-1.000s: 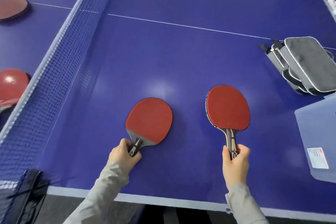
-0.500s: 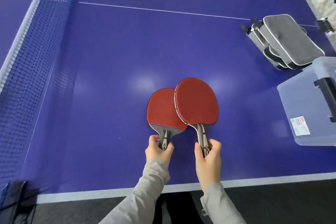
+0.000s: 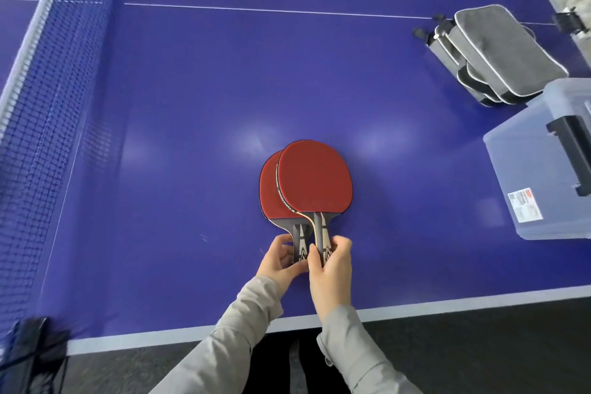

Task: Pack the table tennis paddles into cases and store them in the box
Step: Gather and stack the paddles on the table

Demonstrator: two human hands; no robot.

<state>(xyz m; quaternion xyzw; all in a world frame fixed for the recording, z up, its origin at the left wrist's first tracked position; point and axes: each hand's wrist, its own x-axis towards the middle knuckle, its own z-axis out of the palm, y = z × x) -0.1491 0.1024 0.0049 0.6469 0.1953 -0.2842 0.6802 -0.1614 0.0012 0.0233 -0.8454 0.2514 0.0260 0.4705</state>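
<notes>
Blue table tennis table (image 3: 192, 105) carries your clear box (image 3: 540, 169) and grey cases (image 3: 499, 51) far right. Both red paddles (image 3: 315, 176) overlap, your left hand (image 3: 281, 261) and right hand (image 3: 331, 269) pinching their handles together; loosen, and the top blade could slide off.

Light: bright, even, overhead.
Glare: soft pale patches on the table (image 3: 198, 80).
Edges: wide-angle bending; net (image 3: 41, 125) blurred at left.

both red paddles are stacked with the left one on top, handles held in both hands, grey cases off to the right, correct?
Not quite. In the head view the right red-rubber paddle lies on top of the left red-rubber paddle. The rest holds: left hand and right hand hold the handles, the grey zip cases lie off right.
</notes>
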